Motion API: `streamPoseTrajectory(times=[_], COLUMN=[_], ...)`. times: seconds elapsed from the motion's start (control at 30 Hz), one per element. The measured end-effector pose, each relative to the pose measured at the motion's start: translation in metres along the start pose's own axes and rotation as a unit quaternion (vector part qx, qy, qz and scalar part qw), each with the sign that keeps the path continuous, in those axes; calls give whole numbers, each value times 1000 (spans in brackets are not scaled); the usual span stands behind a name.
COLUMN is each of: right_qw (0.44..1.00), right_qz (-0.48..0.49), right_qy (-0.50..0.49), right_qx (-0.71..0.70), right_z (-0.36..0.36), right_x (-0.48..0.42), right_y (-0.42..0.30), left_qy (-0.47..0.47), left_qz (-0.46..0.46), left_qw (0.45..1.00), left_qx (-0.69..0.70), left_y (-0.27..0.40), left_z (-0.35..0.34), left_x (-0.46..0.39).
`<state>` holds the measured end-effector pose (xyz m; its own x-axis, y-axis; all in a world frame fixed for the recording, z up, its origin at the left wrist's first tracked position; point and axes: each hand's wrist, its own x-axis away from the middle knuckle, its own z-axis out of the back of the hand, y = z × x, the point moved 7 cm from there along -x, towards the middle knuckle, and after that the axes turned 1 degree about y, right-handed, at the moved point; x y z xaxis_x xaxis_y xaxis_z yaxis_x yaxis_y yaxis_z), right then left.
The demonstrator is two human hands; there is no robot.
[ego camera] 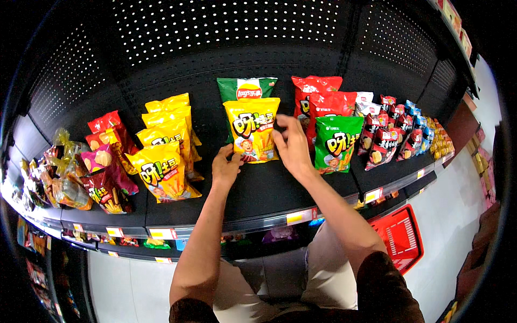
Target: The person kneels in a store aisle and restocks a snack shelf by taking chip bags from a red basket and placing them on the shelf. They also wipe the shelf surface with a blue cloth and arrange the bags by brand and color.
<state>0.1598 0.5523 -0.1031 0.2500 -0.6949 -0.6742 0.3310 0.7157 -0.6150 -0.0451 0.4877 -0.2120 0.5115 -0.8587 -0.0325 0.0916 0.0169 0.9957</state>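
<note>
A yellow snack bag (256, 131) stands upright on the black shelf, in front of a green Lay's bag (246, 87). My left hand (227, 163) is at the yellow bag's lower left edge, fingers partly curled; whether it grips the bag is unclear. My right hand (291, 143) is beside the bag's right edge with fingers apart, and any contact with the bag is hard to tell. To the right, a green snack bag (338, 143) stands before red snack bags (317, 87). On the left a row of yellow snack bags (161, 171) leans back.
Dark red and purple bags (105, 191) and clear-wrapped packs (66, 191) sit at far left. Small snack packs (383, 149) fill the right end. Price tags line the shelf's front edge (242, 226). A red shopping basket (400, 238) is below right; a perforated black panel rises behind.
</note>
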Motion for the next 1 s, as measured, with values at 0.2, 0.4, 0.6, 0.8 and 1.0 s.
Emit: streamPoseTrajectory(times=[0.2,0.4,0.6,0.8,1.0], right_qw=[981,987,976,987,982], right_qz=[-162,-114,-166,-122,-93], right_qy=[-100,-87,-113,-82,-122], right_qx=[-44,-74,-89,-63,-106], right_z=[-40,-43,-44,-32,4], right_x=[54,50,54,58,74], right_y=[88,69,71,60,30], left_qy=[-5,15,-5,76,-42], left_qz=[-21,-33,-40,-71,-44], left_qw=[999,999,999,985,995], left_qx=[-29,-17,-29,-138,-84], left_y=[1,-10,-13,-18,13], left_z=[-9,-6,-5,11,-14], left_x=[-2,-8,-9,-7,36])
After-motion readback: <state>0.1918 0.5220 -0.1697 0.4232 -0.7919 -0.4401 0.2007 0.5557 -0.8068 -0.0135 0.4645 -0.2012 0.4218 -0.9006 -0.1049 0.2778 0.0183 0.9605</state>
